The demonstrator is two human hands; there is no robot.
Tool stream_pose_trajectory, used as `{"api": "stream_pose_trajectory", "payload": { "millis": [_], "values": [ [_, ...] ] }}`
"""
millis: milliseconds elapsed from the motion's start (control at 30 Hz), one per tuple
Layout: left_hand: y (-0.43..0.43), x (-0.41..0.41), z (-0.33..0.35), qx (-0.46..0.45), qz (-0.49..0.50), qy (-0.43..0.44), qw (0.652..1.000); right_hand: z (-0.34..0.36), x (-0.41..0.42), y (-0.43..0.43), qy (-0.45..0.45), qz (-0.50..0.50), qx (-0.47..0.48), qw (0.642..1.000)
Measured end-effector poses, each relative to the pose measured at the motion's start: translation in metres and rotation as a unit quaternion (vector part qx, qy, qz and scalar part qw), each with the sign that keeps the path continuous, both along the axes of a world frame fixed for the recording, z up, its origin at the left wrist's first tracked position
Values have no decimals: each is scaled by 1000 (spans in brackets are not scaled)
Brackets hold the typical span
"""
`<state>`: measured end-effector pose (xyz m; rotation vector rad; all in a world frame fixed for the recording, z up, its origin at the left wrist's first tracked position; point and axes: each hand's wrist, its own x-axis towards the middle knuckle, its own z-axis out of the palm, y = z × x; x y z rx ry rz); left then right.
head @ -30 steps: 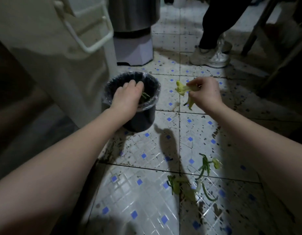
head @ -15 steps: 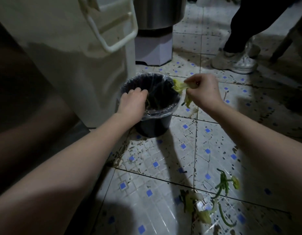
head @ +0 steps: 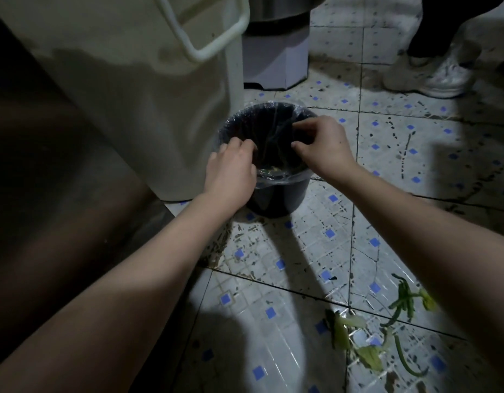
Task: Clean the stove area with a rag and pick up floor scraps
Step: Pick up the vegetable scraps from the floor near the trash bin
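The left hand (head: 231, 171) curls over the near rim of a plastic-lined black bin (head: 279, 197). The right hand (head: 321, 146) hovers over its right side, thumb and forefinger apart. On the tiled floor (head: 273, 251) nearby lie green scraps (head: 370, 357).

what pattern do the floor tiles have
Pale glossy floor tiles dotted with small blue squares; head view shows it.

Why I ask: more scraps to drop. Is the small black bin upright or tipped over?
Upright: the black bin stands on the tiled floor, lined mouth facing up.
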<state>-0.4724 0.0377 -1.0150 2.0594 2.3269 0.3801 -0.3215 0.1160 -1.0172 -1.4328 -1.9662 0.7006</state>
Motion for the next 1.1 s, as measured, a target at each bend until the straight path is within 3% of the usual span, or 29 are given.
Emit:
{"api": "stream_pose_trajectory", "payload": {
  "millis": [167,400,733,1100],
  "values": [
    [-4,19,7,3,-27,4,1000,4,28,-14,-42,-21,45,998],
    [-6,65,11,14,-81,15,996,0,102,-41,-94,-52,28,994],
    [-3,129,-11,-11,-172,28,985,-27,198,-78,-141,-119,-39,982],
    [-25,166,-78,-90,-234,60,966,-86,242,-109,-159,-127,-121,972]
  ]
}}
